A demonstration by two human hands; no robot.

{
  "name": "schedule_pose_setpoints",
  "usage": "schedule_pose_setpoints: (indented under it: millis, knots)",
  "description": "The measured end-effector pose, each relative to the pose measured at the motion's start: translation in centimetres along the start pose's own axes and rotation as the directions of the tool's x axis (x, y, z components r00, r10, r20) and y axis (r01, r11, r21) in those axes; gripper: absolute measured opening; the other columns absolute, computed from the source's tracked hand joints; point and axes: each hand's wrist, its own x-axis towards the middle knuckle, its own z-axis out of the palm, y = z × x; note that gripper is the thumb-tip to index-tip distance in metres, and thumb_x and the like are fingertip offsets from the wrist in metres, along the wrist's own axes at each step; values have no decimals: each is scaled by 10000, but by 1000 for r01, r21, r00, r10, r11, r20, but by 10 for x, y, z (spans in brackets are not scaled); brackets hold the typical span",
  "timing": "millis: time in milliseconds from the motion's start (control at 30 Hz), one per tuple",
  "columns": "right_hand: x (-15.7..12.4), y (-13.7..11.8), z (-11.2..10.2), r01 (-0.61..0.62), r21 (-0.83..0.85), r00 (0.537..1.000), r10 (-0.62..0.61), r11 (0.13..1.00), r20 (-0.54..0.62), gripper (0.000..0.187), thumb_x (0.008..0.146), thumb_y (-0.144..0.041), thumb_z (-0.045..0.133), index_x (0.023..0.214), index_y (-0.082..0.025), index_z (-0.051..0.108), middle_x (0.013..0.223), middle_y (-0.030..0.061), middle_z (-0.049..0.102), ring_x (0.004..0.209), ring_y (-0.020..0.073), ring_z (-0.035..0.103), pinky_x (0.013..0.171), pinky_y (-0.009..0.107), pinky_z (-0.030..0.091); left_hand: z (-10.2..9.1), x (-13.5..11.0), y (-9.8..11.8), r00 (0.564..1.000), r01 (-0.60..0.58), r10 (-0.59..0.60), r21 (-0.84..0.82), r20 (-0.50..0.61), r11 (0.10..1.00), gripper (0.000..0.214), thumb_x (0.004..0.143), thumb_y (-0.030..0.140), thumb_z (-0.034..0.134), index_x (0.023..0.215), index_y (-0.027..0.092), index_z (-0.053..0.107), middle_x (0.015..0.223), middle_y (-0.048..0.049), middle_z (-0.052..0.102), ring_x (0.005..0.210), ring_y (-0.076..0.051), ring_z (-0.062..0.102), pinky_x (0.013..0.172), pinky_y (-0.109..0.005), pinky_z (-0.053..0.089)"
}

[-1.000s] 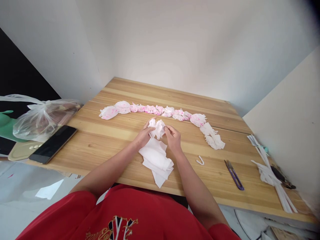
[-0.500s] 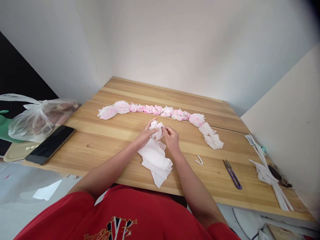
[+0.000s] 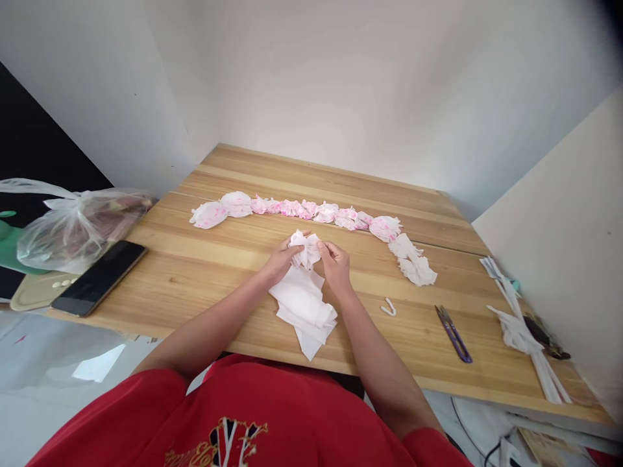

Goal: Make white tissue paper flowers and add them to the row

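My left hand point(image 3: 281, 258) and my right hand point(image 3: 335, 263) both pinch a white bunched tissue flower point(image 3: 305, 248) just above the wooden table point(image 3: 195, 279). Below my hands lies a stack of flat white tissue sheets point(image 3: 304, 308). Beyond them a curved row of pink-and-white tissue flowers point(image 3: 302, 211) runs across the table and ends in plain white ones point(image 3: 416, 263) on the right.
A black phone point(image 3: 100, 277) and a clear plastic bag point(image 3: 73, 224) sit at the left edge. A small white hook-shaped piece point(image 3: 388, 307), purple thread snips point(image 3: 453, 333) and white strips point(image 3: 523, 331) lie on the right. Walls close the back and right.
My fingers have shifted on the tissue flower, bunching and turning it between both hands. The camera has tilted slightly. Everything else on the table stays put.
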Motion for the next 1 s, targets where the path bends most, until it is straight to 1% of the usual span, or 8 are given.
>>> schedule_pose_setpoints:
  millis: [100, 200, 333, 467, 700, 800, 867, 1000]
  knots:
    - [1, -1, 0, -65, 91, 998, 63, 994, 22, 341, 841, -500, 553, 732, -187, 635, 644, -22, 565, 616, 130, 501, 592, 247, 415, 1, 1, 2, 1000, 14, -15, -63, -24, 998, 593, 683, 224, 676, 1261, 155, 563, 960, -53, 679, 764, -156, 593, 691, -263, 449]
    - [0, -4, 1, -71, 133, 992, 57, 988, 109, 331, 847, -501, 540, 950, -217, 678, 855, 7, 673, 714, 152, 587, 670, 268, 476, 2, 2, 5, 997, -42, 36, -92, -70, 995, 567, 682, 215, 675, 1238, 157, 577, 952, -45, 675, 764, -149, 589, 694, -260, 448]
    - [-2, -3, 5, 9, 28, 984, -14, 1000, 180, 377, 833, -448, 573, 1130, -223, 631, 980, 41, 679, 826, 175, 616, 738, 292, 497, 0, 3, 8, 986, -125, 107, -137, -129, 983, 551, 682, 188, 674, 1225, 178, 579, 990, -29, 665, 796, -130, 586, 723, -241, 438]
    - [-1, 7, 10, 73, -130, 985, -51, 989, 163, 399, 795, -345, 600, 1166, -199, 617, 905, 38, 664, 810, 182, 610, 741, 313, 494, -1, 5, 7, 984, -131, 109, -163, -139, 978, 542, 694, 189, 673, 1227, 184, 573, 1027, -33, 659, 821, -128, 587, 736, -238, 436]
    - [6, 7, -2, -12, -90, 997, 19, 996, 76, 415, 823, -306, 536, 1223, -207, 585, 910, 37, 673, 818, 175, 628, 775, 330, 505, -3, 7, 3, 987, -118, 95, -178, -131, 977, 517, 714, 216, 698, 1218, 205, 588, 1098, -36, 650, 903, -133, 594, 773, -246, 439]
    - [6, 1, -8, 61, -112, 996, -68, 992, -54, 396, 854, -327, 521, 1234, -224, 569, 1024, 58, 666, 937, 187, 619, 814, 342, 500, -2, 6, 4, 990, -114, 97, -180, -100, 977, 518, 719, 213, 687, 1226, 216, 581, 1125, -31, 640, 921, -140, 594, 771, -254, 443]
    - [5, -2, -9, 137, -159, 981, -156, 978, -116, 320, 866, -322, 518, 1163, -232, 599, 1077, 64, 660, 988, 195, 607, 835, 355, 498, -1, 5, 5, 992, -109, 95, -178, -84, 978, 540, 712, 198, 681, 1240, 222, 568, 1154, -27, 630, 953, -149, 590, 779, -255, 443]
    - [3, -6, -8, 307, -257, 936, -340, 916, -93, 163, 875, -271, 532, 994, -239, 639, 1063, 58, 659, 1030, 205, 588, 874, 383, 491, 0, 4, 6, 993, -91, 79, -150, -83, 985, 562, 707, 186, 677, 1252, 222, 547, 1156, -33, 619, 950, -160, 587, 774, -256, 447]
